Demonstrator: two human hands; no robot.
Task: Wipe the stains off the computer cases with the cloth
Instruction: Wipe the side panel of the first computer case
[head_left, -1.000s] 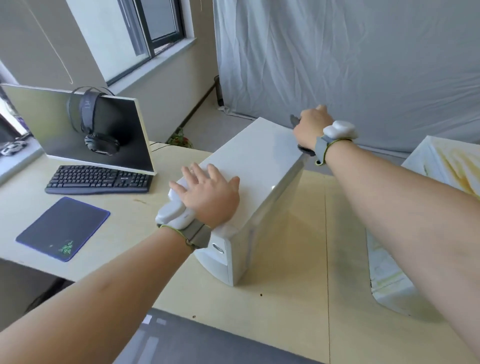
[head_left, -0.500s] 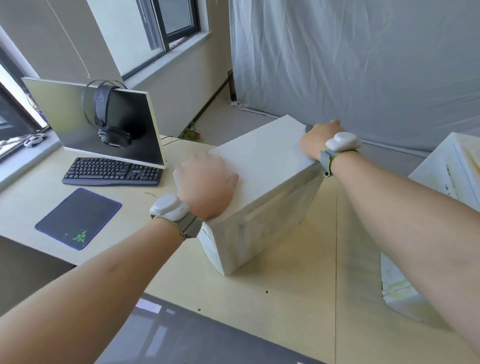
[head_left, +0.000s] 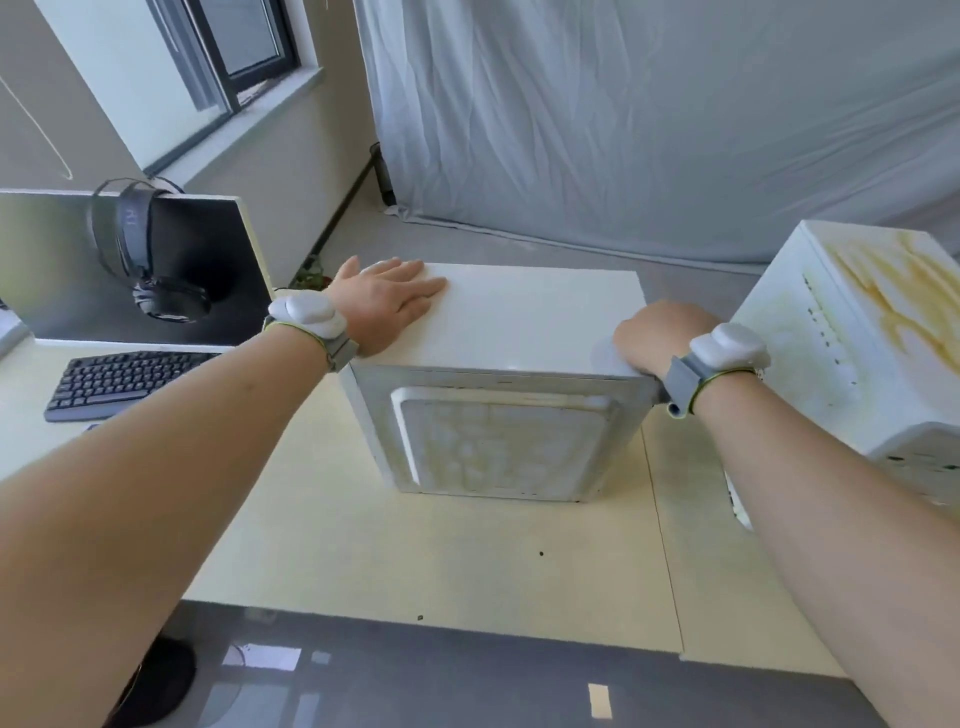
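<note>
The white computer case (head_left: 519, 322) lies on the desk (head_left: 467, 561) between the 2 hands, its yellow-stained panel facing the person. The left hand (head_left: 384, 304) rests flat on the case's top near the left edge, fingers straight and spread. The right hand (head_left: 657, 332) is curled at the top's right near corner; its fingers are hidden, so I cannot tell what it grips. A second case (head_left: 857, 338), streaked with yellow stains, stands just right of the right hand. Left of the left hand sit a monitor (head_left: 62, 270) with headphones (head_left: 150, 260) hung on it and a keyboard (head_left: 124, 379).
</note>
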